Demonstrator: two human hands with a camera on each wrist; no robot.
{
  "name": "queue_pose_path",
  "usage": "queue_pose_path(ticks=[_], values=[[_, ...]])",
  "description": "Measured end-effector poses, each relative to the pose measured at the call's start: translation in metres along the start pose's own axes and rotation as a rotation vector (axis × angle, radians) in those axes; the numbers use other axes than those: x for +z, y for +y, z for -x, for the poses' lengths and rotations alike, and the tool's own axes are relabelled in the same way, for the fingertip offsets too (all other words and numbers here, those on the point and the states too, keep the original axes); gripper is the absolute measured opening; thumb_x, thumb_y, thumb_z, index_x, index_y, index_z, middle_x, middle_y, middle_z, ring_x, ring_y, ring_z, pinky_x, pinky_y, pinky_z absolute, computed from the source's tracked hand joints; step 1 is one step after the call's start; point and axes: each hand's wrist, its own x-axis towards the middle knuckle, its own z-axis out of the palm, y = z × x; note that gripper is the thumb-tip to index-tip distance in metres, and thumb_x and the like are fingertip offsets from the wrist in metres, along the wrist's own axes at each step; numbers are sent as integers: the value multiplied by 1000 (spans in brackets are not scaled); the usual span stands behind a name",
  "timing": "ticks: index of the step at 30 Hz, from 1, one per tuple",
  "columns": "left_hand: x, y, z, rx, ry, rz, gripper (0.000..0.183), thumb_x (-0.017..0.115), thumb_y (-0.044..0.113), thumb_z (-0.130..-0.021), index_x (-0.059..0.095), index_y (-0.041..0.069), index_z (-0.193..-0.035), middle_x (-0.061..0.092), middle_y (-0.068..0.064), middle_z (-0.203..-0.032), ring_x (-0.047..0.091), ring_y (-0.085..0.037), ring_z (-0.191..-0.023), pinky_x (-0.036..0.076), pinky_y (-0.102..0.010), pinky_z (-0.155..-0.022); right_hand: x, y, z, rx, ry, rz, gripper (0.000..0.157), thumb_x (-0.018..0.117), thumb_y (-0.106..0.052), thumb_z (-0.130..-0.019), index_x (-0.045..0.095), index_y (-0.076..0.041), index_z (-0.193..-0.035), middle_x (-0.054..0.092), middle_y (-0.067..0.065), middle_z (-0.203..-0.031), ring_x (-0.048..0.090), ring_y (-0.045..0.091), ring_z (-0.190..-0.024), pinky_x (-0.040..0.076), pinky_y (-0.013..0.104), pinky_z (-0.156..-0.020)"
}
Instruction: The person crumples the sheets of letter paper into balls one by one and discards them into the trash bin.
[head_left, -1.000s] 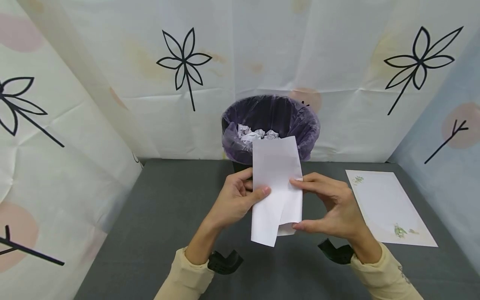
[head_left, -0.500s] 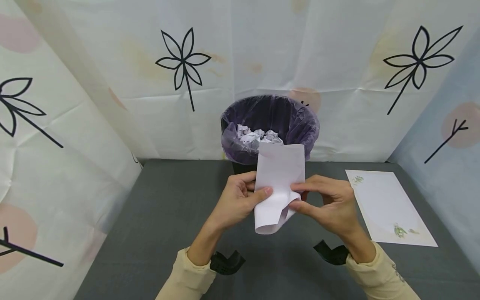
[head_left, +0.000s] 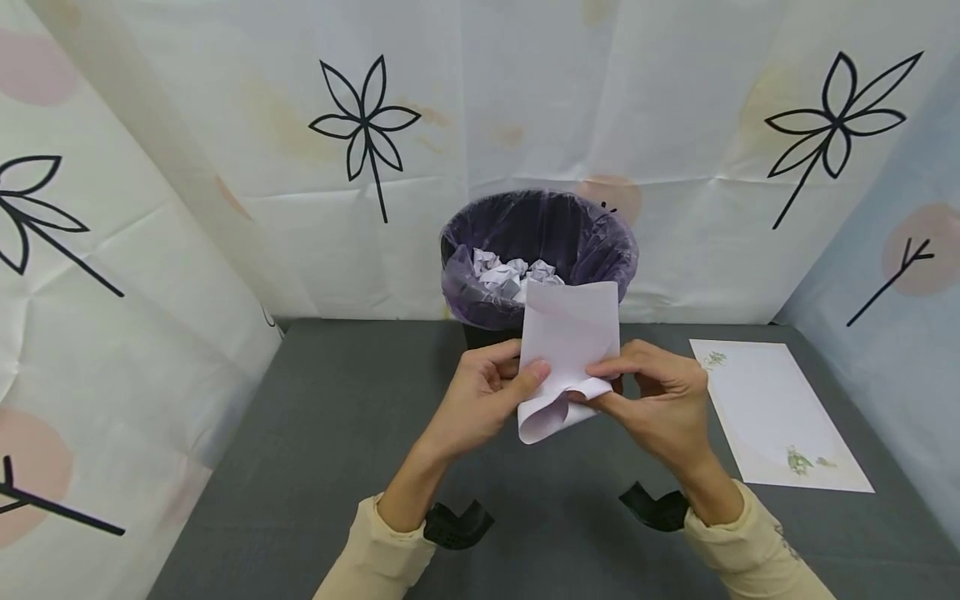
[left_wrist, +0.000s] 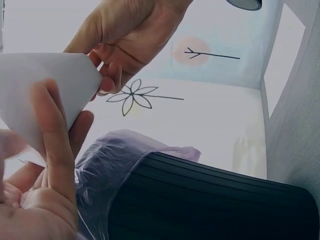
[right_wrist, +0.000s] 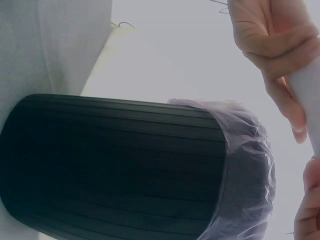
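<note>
A white sheet of paper (head_left: 572,325), its lower end curled up and creased, is held in the air between both hands, in front of the bin. My left hand (head_left: 487,396) pinches its left edge, thumb on the near face and fingers behind. At the lower right, my right hand (head_left: 660,396) pinches the bent part between thumb and fingers. In the left wrist view, the left hand's fingers (left_wrist: 56,145) lie against the back of the paper (left_wrist: 45,95). Only a strip of the paper (right_wrist: 307,100) shows in the right wrist view.
Behind the paper stands a black bin (right_wrist: 110,165) lined with a purple translucent bag (head_left: 615,250). Several crumpled paper balls (head_left: 504,275) lie inside it. A flat white sheet with green prints (head_left: 780,417) rests on the grey table (head_left: 360,417) at right. Patterned cloth (head_left: 225,167) surrounds the table.
The paper's lower end has been folded and curled upward, so it looks shorter. My right hand's thumb has moved up toward its fingers, and both hands have shifted slightly.
</note>
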Motion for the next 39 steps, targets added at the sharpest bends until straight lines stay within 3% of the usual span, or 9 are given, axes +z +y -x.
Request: queue_pose_path(ticks=[4,7,10,13,16,22,27,34,39], values=[[-3,-1,2,83,-46,108,85,75,44,-92,40,-4,-152,61,-34,-128,67,-40,-109,59,-39,-85,-1,0,-1,29,48,-9,32,91,-9,-74,74,13,-91,69,10,-81,55,16,-70,48,18,-62],[-4,-2,3,148,-100,181,97,80,44,-87,30,-2,-157,52,-38,-136,62,-43,-118,57,-42,-90,-2,0,-2,49,66,-35,31,90,-6,-75,73,14,-92,71,12,-86,62,17,-77,56,19,-72],[-3,-4,2,199,-120,211,94,81,35,-89,29,-5,-156,48,-41,-139,62,-37,-120,56,-43,-92,-2,0,-2,60,67,-38,29,89,-5,-76,73,14,-92,71,12,-87,64,17,-79,57,20,-76],[1,-6,2,240,-93,191,89,80,32,-89,33,-13,-150,47,-42,-139,65,-27,-117,57,-40,-89,-1,0,-3,66,75,-26,29,88,-5,-77,73,14,-91,71,10,-86,59,15,-74,51,17,-68],[5,-6,2,279,-49,132,81,77,33,-90,41,-19,-141,51,-41,-135,67,-20,-110,59,-35,-84,0,-1,-3,73,84,-17,28,89,-6,-76,73,12,-90,70,7,-84,56,14,-71,47,18,-63],[12,-6,0,323,50,-3,64,74,34,-93,58,-17,-128,63,-31,-122,66,-17,-94,59,-27,-72,2,-4,-5,95,79,44,27,89,0,-75,73,11,-94,69,5,-83,56,12,-67,47,17,-61],[14,-7,-1,334,148,-31,49,76,27,-94,68,-17,-113,68,-29,-113,68,-16,-90,58,-26,-68,6,-8,-5,107,64,121,38,91,2,-73,69,14,-101,70,6,-93,61,13,-74,51,19,-68],[13,-7,-4,318,241,-41,42,77,26,-93,74,-16,-97,71,-26,-104,69,-17,-88,56,-25,-64,5,-8,-4,94,47,-11,75,90,-5,-76,47,21,-132,67,13,-121,66,19,-102,54,21,-83],[14,-7,-4,264,264,-40,45,78,31,-92,75,-14,-94,73,-22,-105,69,-17,-85,54,-23,-63,7,-4,-4,-12,26,-41,58,84,-9,-83,59,20,-126,66,19,-126,64,25,-114,53,27,-94]])
